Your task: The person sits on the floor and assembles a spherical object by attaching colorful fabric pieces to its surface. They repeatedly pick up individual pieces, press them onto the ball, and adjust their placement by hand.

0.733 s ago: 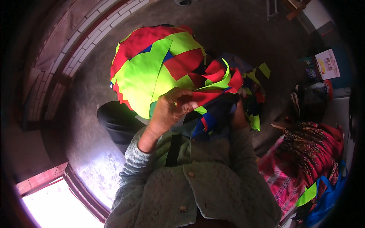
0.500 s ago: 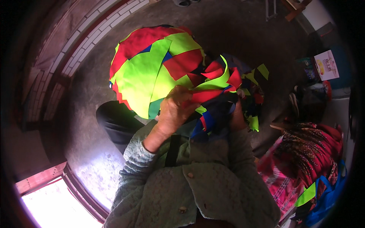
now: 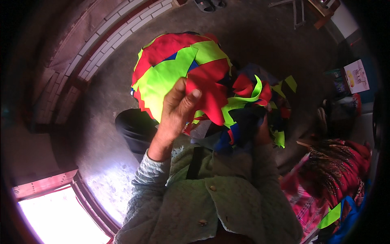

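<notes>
Left hand (image 3: 174,109) is pinching red cloth piece (image 3: 209,97), overlapping round patchwork bundle (image 3: 164,79) in view. Right hand (image 3: 263,129) is mostly hiding behind dark cloth (image 3: 247,117); can't tell grip. Loose scraps (image 3: 265,94) are crowding alongside, so pulling might be risking snags.

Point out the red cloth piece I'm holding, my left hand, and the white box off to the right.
Red cloth piece (image 3: 208,98): head view, middle of its face.
Left hand (image 3: 175,110): head view, near the thumb's base.
White box (image 3: 357,77): head view, its printed panel.
</notes>
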Available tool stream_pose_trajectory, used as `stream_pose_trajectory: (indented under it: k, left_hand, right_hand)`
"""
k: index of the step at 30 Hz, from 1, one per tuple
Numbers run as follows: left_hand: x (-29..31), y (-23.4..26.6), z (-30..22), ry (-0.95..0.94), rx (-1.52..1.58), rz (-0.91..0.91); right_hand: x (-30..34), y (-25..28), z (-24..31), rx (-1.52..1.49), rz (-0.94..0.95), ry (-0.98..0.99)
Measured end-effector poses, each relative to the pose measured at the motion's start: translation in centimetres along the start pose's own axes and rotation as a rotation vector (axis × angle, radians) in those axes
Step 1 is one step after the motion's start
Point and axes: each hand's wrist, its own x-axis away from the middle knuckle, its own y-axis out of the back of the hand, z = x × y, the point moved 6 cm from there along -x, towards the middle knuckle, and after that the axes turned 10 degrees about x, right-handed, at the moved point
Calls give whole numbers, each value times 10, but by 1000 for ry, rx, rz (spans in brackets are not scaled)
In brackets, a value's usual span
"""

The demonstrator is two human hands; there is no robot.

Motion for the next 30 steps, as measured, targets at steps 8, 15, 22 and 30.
stream_pose_trajectory:
  k: [8, 15, 22, 30]
  left_hand:
    - [-72, 8, -66, -199, -22, 32]
    - [-110, 166, 1, -135, -434, -384]
    - [-90, 169, 16, 30, -257, -348]
    - [-91, 183, -8, -100, -426, -314]
  right_hand:
    - [-8, 26, -15, 322, 88, 87]
    - [-18, 15, -10, 579, 61, 144]
    - [-13, 19, -12, -6, -49, -166]
    - [-8, 4, -5, 11, 21, -149]
